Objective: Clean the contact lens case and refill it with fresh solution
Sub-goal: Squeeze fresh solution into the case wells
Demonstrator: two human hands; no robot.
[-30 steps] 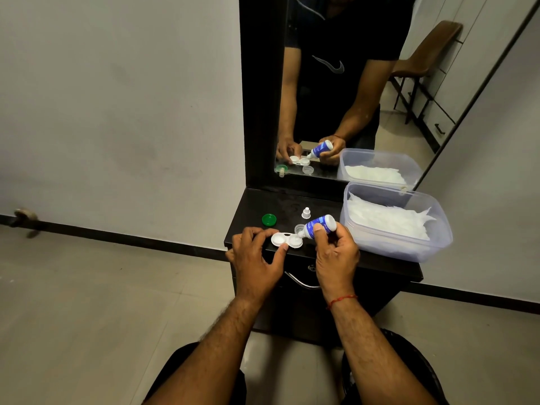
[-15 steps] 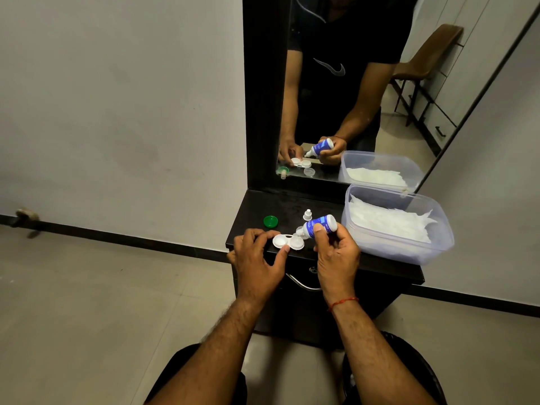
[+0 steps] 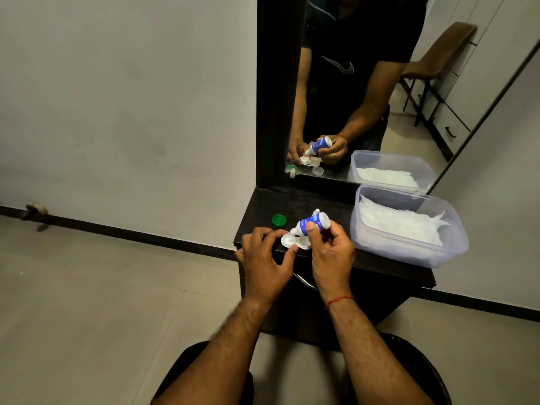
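While R hand fingers grip the squeezy solution bottle mid-body, L hand fingers pinch prob. light, slippery lens case by rim.

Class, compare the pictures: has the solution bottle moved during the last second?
Yes. Judged against the green cap, the solution bottle in the right hand has shifted left, closer to that cap, above the lens case the left hand holds.
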